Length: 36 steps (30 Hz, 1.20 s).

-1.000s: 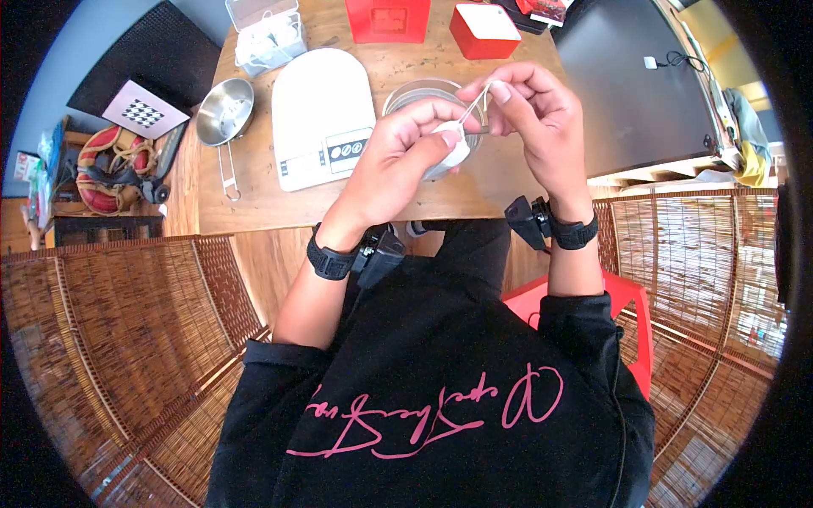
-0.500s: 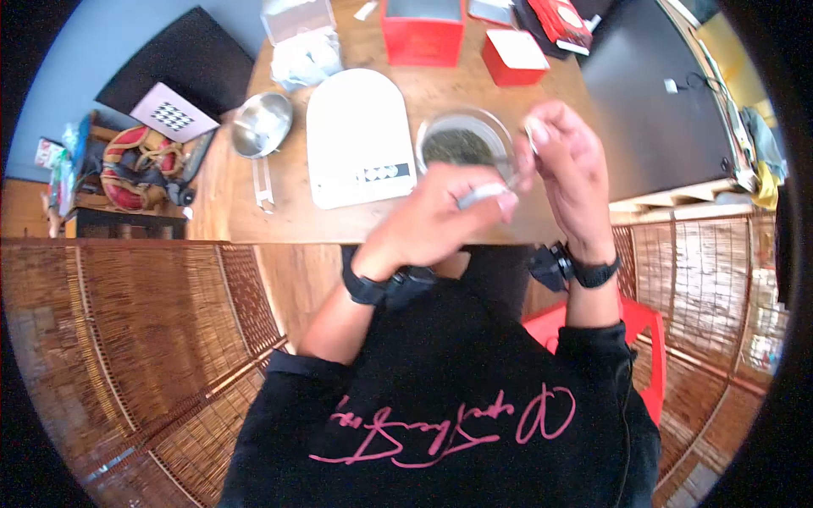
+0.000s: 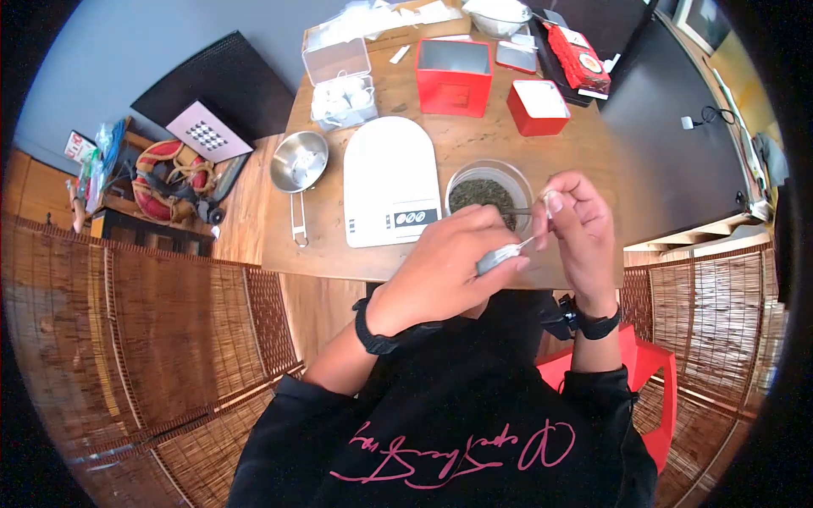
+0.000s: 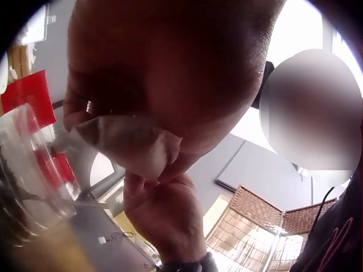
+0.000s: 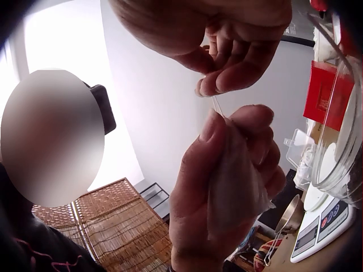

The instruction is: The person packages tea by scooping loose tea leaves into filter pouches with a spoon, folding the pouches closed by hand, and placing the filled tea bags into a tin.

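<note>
My left hand (image 3: 449,267) grips a small filled tea bag (image 5: 235,187) of thin whitish fabric, its gathered neck between thumb and fingers. From that neck runs a thin white drawstring (image 5: 216,105), stretched short and straight to my right hand (image 3: 580,222). The right thumb and fingertips pinch its end. Just beyond both hands is a clear glass bowl (image 3: 526,179) holding dark green loose tea leaves (image 3: 481,196). A thin metal handle (image 3: 518,211) rests across its rim, its far end hidden by the right fingers.
Left of the bowl lies a white kitchen scale (image 3: 391,173), then a small steel pan (image 3: 300,161). Farther back stand a clear plastic box (image 3: 343,106) of white pouches, an open red tin (image 3: 455,89) and a smaller red box (image 3: 539,114). The table's front edge is close below the hands.
The left hand has rolled over so its back faces up, with the bag tilted toward the right hand. The right hand still pinches the string. The head view has shifted, showing more of the table's back.
</note>
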### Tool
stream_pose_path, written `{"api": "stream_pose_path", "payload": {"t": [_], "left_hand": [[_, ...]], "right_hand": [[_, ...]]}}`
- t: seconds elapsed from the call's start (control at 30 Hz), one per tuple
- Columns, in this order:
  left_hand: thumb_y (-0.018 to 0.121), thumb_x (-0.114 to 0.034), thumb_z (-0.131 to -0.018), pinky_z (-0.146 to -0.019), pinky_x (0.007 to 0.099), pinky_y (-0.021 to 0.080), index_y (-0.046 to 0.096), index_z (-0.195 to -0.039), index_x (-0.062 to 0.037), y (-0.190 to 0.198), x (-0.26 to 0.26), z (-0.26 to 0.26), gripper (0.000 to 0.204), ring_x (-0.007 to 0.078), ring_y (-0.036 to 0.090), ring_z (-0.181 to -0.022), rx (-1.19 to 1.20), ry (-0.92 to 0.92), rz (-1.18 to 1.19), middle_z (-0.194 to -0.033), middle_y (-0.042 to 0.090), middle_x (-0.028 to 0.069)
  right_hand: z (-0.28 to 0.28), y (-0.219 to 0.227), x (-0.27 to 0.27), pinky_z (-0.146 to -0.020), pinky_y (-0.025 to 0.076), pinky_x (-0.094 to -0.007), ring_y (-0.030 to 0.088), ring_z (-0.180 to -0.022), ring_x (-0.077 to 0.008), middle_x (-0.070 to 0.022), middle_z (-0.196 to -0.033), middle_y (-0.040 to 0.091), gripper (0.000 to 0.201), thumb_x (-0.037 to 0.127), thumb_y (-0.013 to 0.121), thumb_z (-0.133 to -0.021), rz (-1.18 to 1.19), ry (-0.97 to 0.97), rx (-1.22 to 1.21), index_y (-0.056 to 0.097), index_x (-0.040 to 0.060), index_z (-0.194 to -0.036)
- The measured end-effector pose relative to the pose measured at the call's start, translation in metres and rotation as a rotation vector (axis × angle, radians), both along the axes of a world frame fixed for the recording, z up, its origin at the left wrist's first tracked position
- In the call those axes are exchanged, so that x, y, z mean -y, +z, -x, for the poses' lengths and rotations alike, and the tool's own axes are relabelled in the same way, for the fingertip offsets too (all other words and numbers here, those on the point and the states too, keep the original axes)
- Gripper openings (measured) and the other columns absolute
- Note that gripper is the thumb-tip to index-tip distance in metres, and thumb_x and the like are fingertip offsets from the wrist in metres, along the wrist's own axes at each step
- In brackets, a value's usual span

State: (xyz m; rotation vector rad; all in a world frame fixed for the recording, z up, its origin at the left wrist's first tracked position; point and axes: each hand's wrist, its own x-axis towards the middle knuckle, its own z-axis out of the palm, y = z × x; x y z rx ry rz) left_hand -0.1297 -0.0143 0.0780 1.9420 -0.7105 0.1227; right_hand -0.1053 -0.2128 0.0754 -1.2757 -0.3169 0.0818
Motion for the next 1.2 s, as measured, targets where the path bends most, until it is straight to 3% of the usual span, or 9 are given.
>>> {"api": "stream_pose_path", "payload": {"t": [0.13,0.33,0.4,0.6,0.7,0.8,0.93,1.1,1.2], "left_hand": [[0.081,-0.015,-0.083,-0.069,0.0344,0.049,0.077,-0.093,-0.0035,0.008,-0.011,-0.013,0.016,0.0249,0.064,-0.078,-0.011,-0.027,-0.012,-0.083,0.069,0.0099],[0.076,-0.020,-0.093,-0.057,0.0223,0.037,0.079,-0.102,-0.0038,0.034,-0.032,-0.080,0.019,0.0039,0.049,-0.065,-0.028,0.355,-0.053,-0.074,0.065,-0.0025],[0.077,-0.023,-0.092,-0.051,0.0272,0.035,0.078,-0.101,-0.0009,0.027,-0.044,-0.129,0.024,0.0047,0.042,-0.057,0.036,0.386,0.095,-0.064,0.062,-0.0014],[0.075,-0.030,-0.091,-0.064,0.0287,0.052,0.077,-0.106,0.0010,0.032,-0.054,-0.218,0.035,0.0106,0.066,-0.068,0.045,0.510,0.073,-0.077,0.074,0.0065],[0.074,-0.023,-0.093,-0.070,0.0282,0.056,0.068,-0.124,0.0051,0.027,-0.054,-0.234,0.042,0.0135,0.069,-0.071,0.157,0.539,-0.161,-0.099,0.077,0.0139],[0.075,-0.023,-0.092,-0.071,0.0305,0.056,0.070,-0.123,0.0017,0.032,-0.037,-0.227,0.041,0.0144,0.070,-0.073,0.259,0.589,-0.313,-0.100,0.077,0.0122],[0.077,-0.024,-0.088,-0.072,0.0352,0.056,0.074,-0.119,-0.0047,0.038,0.003,-0.232,0.036,0.0189,0.071,-0.076,0.311,0.395,-0.351,-0.099,0.077,0.0110],[0.077,-0.025,-0.083,-0.082,0.0437,0.055,0.079,-0.099,-0.0106,0.022,0.064,-0.256,0.022,0.0314,0.071,-0.090,0.359,-0.043,-0.676,-0.101,0.076,0.0119],[0.077,-0.024,-0.083,-0.085,0.0440,0.055,0.080,-0.094,-0.0113,0.011,0.095,-0.272,0.017,0.0310,0.070,-0.095,0.316,-0.008,-0.809,-0.098,0.076,0.0105]], "right_hand": [[0.002,-0.004,0.006,-0.061,0.050,-0.0219,0.062,-0.067,-0.0078,-0.0075,-0.085,0.070,0.016,0.014,0.059,-0.104,0.057,-0.086,0.042,0.060,0.0003,-0.111],[-0.007,-0.016,0.036,-0.060,0.049,-0.0227,0.061,-0.067,-0.0082,-0.0063,-0.084,0.068,0.016,0.016,0.060,-0.104,-0.043,-0.358,0.047,0.062,0.0017,-0.110],[-0.006,-0.021,0.044,-0.060,0.049,-0.0229,0.060,-0.066,-0.0084,-0.0054,-0.083,0.067,0.016,0.017,0.060,-0.104,-0.074,-0.384,0.038,0.063,0.0021,-0.110],[0.000,-0.038,0.064,-0.058,0.047,-0.0227,0.058,-0.064,-0.0086,-0.0045,-0.082,0.065,0.017,0.019,0.060,-0.104,-0.053,-0.430,-0.024,0.064,0.0026,-0.106],[0.000,-0.048,0.076,-0.058,0.046,-0.0220,0.058,-0.064,-0.0082,-0.0040,-0.082,0.066,0.017,0.019,0.060,-0.104,-0.068,-0.449,-0.025,0.064,0.0027,-0.106],[0.001,-0.056,0.086,-0.057,0.045,-0.0217,0.057,-0.063,-0.0080,-0.0036,-0.082,0.066,0.017,0.019,0.060,-0.104,-0.062,-0.483,-0.056,0.065,0.0029,-0.105],[0.001,-0.066,0.092,-0.057,0.045,-0.0217,0.056,-0.062,-0.0078,-0.0034,-0.081,0.065,0.017,0.020,0.060,-0.104,-0.071,-0.507,-0.117,0.064,0.0033,-0.104],[0.005,-0.073,0.092,-0.057,0.045,-0.0221,0.056,-0.062,-0.0080,-0.0032,-0.079,0.065,0.017,0.020,0.060,-0.104,-0.054,-0.525,-0.173,0.064,0.0032,-0.102],[0.007,-0.082,0.098,-0.057,0.044,-0.0224,0.055,-0.061,-0.0084,-0.0032,-0.078,0.064,0.017,0.019,0.060,-0.104,-0.080,-0.541,-0.175,0.064,0.0027,-0.102]]}}
